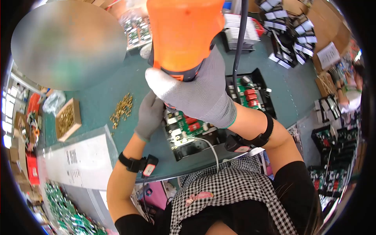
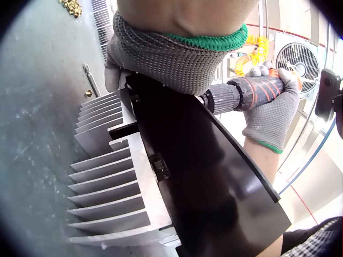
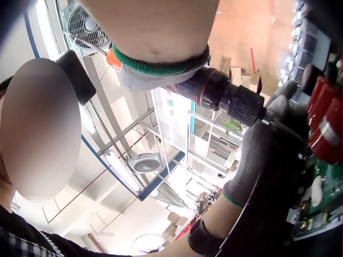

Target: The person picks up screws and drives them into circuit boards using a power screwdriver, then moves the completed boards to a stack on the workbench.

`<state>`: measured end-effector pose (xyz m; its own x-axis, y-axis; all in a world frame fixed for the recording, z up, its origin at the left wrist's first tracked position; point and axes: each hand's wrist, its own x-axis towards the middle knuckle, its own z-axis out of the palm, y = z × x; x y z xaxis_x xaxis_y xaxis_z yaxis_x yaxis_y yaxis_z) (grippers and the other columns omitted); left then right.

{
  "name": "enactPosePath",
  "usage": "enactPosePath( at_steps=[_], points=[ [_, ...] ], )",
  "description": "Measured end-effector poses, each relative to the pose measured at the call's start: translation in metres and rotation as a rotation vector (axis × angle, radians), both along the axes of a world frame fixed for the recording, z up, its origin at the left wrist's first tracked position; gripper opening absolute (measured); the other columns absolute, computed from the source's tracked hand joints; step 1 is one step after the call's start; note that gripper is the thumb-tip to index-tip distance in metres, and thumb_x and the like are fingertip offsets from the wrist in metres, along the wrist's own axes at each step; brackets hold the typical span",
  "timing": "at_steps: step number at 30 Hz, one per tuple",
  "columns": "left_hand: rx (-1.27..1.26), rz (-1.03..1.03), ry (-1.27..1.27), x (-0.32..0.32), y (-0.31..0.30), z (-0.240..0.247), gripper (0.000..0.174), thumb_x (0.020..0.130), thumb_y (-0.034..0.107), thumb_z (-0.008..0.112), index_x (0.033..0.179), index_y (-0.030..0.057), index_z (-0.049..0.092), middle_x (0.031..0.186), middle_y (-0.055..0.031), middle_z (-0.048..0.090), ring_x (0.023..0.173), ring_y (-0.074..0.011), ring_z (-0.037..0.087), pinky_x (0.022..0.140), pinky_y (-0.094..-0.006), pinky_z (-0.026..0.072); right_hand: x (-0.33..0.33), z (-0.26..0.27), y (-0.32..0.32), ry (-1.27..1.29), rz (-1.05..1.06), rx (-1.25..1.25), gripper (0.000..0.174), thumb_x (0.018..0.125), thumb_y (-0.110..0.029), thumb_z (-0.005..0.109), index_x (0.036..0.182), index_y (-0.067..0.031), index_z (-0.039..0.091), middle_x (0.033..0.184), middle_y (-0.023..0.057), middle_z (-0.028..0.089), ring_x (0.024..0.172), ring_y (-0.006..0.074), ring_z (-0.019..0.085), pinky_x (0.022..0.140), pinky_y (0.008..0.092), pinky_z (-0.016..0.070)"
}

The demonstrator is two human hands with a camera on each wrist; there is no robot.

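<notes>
My gloved right hand (image 1: 199,88) grips an orange and black power drill (image 1: 184,35), with its chuck (image 3: 244,104) and bit pointing at the near board. Below it lies a black case (image 1: 196,150) holding a green circuit board (image 1: 182,127) with red components (image 3: 327,118); my right forearm hides its middle. My gloved left hand (image 1: 150,115) holds the case's left end, its fingers (image 3: 278,104) close beside the bit. In the left wrist view, that hand (image 2: 166,61) wraps over the wall above a finned heat sink (image 2: 107,206). The bit's tip is hidden.
Loose brass screws (image 1: 122,109) lie left of the case, beside an open box of screws (image 1: 79,123). A plastic-covered sheet (image 1: 78,164) lies at the front left. Finned metal parts (image 1: 241,33) and black parts (image 1: 290,39) stand behind. A black cable (image 1: 239,43) hangs over the case.
</notes>
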<state>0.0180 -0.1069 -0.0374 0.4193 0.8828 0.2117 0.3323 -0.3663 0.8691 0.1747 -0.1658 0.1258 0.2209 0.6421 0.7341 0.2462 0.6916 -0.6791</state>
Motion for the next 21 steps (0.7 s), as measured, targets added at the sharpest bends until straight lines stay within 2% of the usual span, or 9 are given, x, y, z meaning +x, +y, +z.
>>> enactPosePath(
  at_steps=[2,5,10,12,14,15,18,20,21],
  points=[
    [-0.389,0.014,0.029,0.007,-0.015,0.055,0.028,0.088,0.012,0.052,0.114,0.0084,0.062,0.106,-0.0144,0.062,0.099,-0.0324,0.059,0.086,-0.0408,0.0463,0.03,0.016,-0.012,0.023,-0.066,0.08,0.026,0.074,-0.003,0.075,0.095,-0.0018,0.061,0.083,0.0016,0.064,0.072,0.0093,0.061,0.064,0.0259,0.0498],
    [0.528,-0.024,0.6,0.025,-0.023,0.078,0.025,0.089,0.011,0.057,0.114,0.0088,0.06,0.108,-0.0086,0.063,0.1,-0.0292,0.06,0.091,-0.0407,0.0448,0.101,0.03,-0.019,0.039,-0.212,0.101,0.03,0.08,-0.012,0.074,0.101,-0.0038,0.054,0.082,0.0017,0.061,0.068,0.0091,0.058,0.063,0.0251,0.0482],
    [0.853,-0.592,0.622,0.082,-0.045,0.12,0.038,0.076,0.004,0.062,0.113,0.0135,0.062,0.115,-0.0065,0.06,0.116,-0.029,0.051,0.102,-0.043,0.0385,0.179,0.039,-0.051,-0.438,-0.499,-0.183,0.046,0.074,-0.027,0.073,0.105,-0.0016,0.052,0.088,0.0134,0.062,0.082,0.0268,0.065,0.074,0.0376,0.0498],
    [0.922,-0.765,0.744,0.1,-0.054,0.113,0.039,0.075,0.003,0.062,0.112,0.0153,0.062,0.117,-0.005,0.059,0.117,-0.0275,0.051,0.105,-0.0429,0.0365,0.215,0.011,-0.067,-0.765,-0.635,0.141,0.047,0.076,-0.026,0.069,0.113,-0.0022,0.051,0.099,0.0201,0.061,0.094,0.038,0.06,0.083,0.0444,0.0476],
    [0.895,-0.75,0.743,0.103,-0.055,0.106,0.038,0.074,0.003,0.064,0.109,0.0165,0.063,0.112,-0.0032,0.06,0.116,-0.0261,0.051,0.107,-0.0426,0.0348,0.239,-0.004,-0.099,-0.928,-0.375,-0.329,0.045,0.082,-0.029,0.064,0.112,0.0033,0.055,0.095,0.0234,0.06,0.096,0.0414,0.059,0.085,0.0443,0.0479],
    [0.887,-0.745,0.746,0.104,-0.053,0.105,0.038,0.073,0.003,0.064,0.109,0.0165,0.063,0.111,-0.0032,0.061,0.116,-0.026,0.051,0.107,-0.0426,0.0348,0.237,0.009,-0.118,-0.842,-0.017,-0.69,0.048,0.085,-0.034,0.064,0.113,0.0059,0.058,0.097,0.0218,0.064,0.095,0.0393,0.062,0.087,0.042,0.0492],
    [0.923,-0.738,0.72,0.111,-0.052,0.101,0.036,0.071,0.006,0.069,0.104,0.0165,0.066,0.101,-0.0035,0.061,0.111,-0.0253,0.053,0.107,-0.0433,0.0348,0.258,0.016,-0.173,-0.596,0.713,-0.67,0.039,0.097,-0.025,0.054,0.122,0.0056,0.057,0.105,0.0131,0.068,0.092,0.0208,0.067,0.08,0.0322,0.0531],
    [0.9,-0.757,0.741,0.114,-0.056,0.102,0.032,0.069,0.008,0.07,0.1,0.0167,0.067,0.096,-0.0032,0.061,0.105,-0.0246,0.055,0.107,-0.0439,0.0349,0.269,0.015,-0.2,0.176,0.531,-0.67,0.033,0.095,-0.023,0.059,0.113,0.0045,0.061,0.101,0.0124,0.069,0.096,0.019,0.066,0.078,0.0314,0.0533],
    [0.926,-0.79,0.777,0.116,-0.055,0.099,0.029,0.069,0.009,0.07,0.097,0.0169,0.068,0.093,-0.0028,0.061,0.102,-0.0241,0.056,0.107,-0.0441,0.0353,0.275,0.005,-0.191,0.087,0.203,-0.644,0.032,0.094,-0.023,0.059,0.112,0.0036,0.061,0.099,0.014,0.068,0.095,0.0202,0.067,0.078,0.0326,0.0535]
  ],
)
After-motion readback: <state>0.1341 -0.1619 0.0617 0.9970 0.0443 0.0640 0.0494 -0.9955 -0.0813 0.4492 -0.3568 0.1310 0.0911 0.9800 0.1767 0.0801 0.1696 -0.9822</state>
